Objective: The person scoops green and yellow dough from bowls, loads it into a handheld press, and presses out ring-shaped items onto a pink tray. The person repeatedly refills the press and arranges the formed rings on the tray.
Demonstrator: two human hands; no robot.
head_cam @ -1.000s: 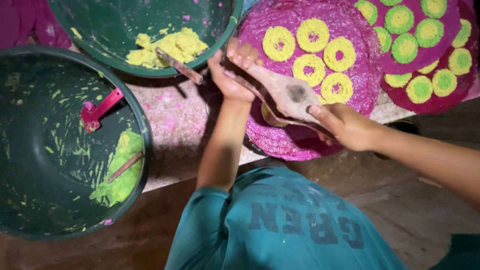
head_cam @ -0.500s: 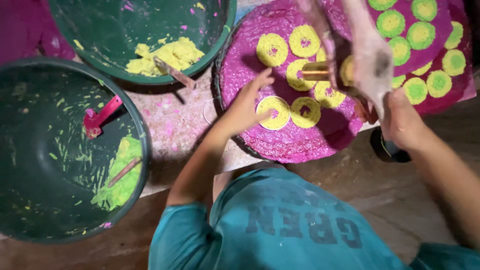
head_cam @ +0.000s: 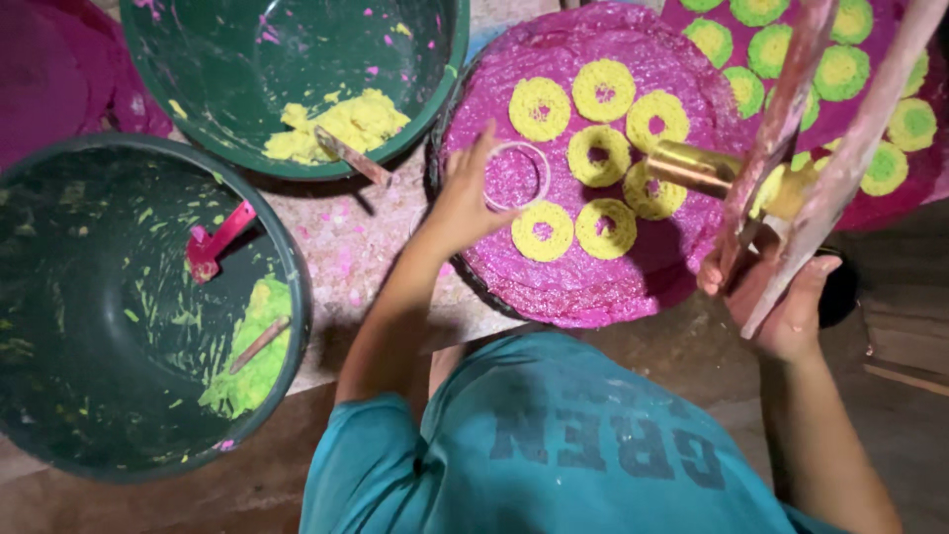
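yellow dough rings lie in a loose cluster on the magenta mat, and the step in hand, as i judge it, is seating a pale ring mould on the bare spot at the cluster's left edge. the left hand rests on the mould's rim, fingers slightly spread, pinching it lightly. to do it well, the mould should sit flat, clear of the neighbouring rings. the right hand is clamped around the lower ends of two long wooden handles of a press, whose brass barrel hovers over the rings. beyond lie a second mat with green-rimmed rings, a green basin with yellow dough and another holding green dough.
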